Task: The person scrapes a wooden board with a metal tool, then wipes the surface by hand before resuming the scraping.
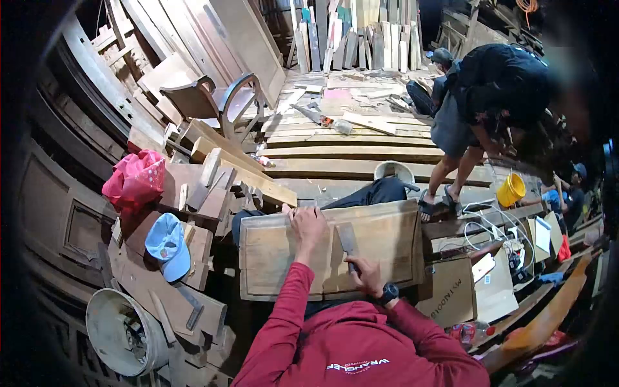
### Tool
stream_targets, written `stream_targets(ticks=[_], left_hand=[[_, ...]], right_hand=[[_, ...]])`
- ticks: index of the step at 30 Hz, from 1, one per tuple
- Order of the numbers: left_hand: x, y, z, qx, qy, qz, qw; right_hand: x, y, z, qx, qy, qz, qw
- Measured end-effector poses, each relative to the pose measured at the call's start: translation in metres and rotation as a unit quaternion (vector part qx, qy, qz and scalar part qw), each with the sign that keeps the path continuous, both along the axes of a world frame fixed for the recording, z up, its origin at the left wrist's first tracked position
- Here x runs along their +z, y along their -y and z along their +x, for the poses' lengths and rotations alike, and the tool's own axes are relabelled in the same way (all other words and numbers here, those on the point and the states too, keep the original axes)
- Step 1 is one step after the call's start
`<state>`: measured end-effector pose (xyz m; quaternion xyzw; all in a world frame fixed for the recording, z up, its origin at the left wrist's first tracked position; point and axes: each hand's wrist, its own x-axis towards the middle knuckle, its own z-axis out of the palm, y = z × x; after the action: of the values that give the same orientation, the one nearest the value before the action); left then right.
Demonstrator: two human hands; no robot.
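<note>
A wooden panel (pixel 387 245) with a raised border lies across my lap. My left hand (pixel 307 231) rests on its surface, fingers laid toward the far edge. In my right hand (pixel 368 277) is the dark handle of a putty knife (pixel 346 238). Its wide flat blade points away from me and lies over the middle of the panel. The right fingers are closed around the handle, just short of the panel's near edge.
At left are a blue cap (pixel 169 246), a pink bag (pixel 135 180), a metal square (pixel 191 308) and a white bucket (pixel 126 332). A person (pixel 483 97) bends over at right, near a yellow bucket (pixel 511 189). A cardboard box (pixel 446 293) and cables sit beside the panel.
</note>
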<state>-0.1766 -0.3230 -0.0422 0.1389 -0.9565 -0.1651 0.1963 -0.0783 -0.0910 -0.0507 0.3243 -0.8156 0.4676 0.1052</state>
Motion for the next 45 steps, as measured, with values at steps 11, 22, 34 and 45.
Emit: stream_targets(ticks=[11, 22, 34, 45], left_hand=[[0.003, -0.003, 0.001, 0.006, 0.012, 0.004, 1.0], [-0.006, 0.001, -0.006, 0.005, 0.035, 0.043, 0.998], [-0.005, 0.001, -0.002, 0.003, -0.002, -0.01, 1.0], [-0.012, 0.001, -0.01, 0.012, 0.001, 0.017, 1.0]], right_hand=[[0.024, 0.006, -0.006, 0.008, 0.026, 0.021, 0.999], [0.016, -0.004, -0.008, 0.01, 0.003, 0.009, 1.0], [0.006, 0.01, -0.008, -0.005, -0.039, 0.021, 0.999], [0.002, 0.002, -0.008, -0.022, -0.026, -0.029, 0.999]])
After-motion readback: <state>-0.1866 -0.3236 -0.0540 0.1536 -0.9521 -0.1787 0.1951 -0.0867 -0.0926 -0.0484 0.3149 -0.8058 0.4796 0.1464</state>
